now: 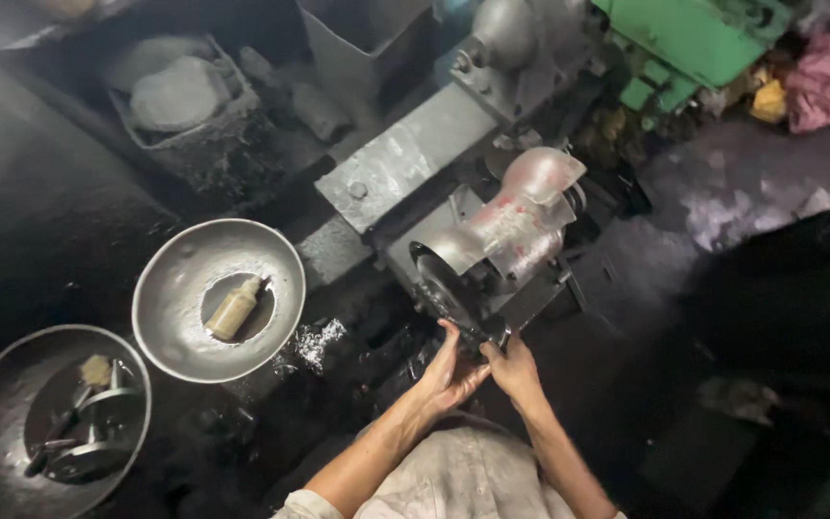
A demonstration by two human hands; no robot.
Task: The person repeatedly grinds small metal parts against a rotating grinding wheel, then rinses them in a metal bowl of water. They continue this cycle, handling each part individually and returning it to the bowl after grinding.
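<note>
A metal lathe-like machine [492, 240] stands in the middle, with a shiny spun-metal form [521, 216] on its spindle and a dark round disc [439, 284] at the near end. My left hand [449, 370] and my right hand [513, 370] meet just below that disc. Together they grip a small dark part [480, 338] at the disc's lower edge. The fingers of both hands are curled around it, and the part itself is mostly hidden.
Left of the machine sits a metal bowl [184, 327] with a small bottle [234, 308] in it. A second bowl [2, 404] at lower left holds metal tools. A container of pale lumps [180, 91] stands behind. Green machinery [694, 38] and pink cloth [828, 67] lie top right.
</note>
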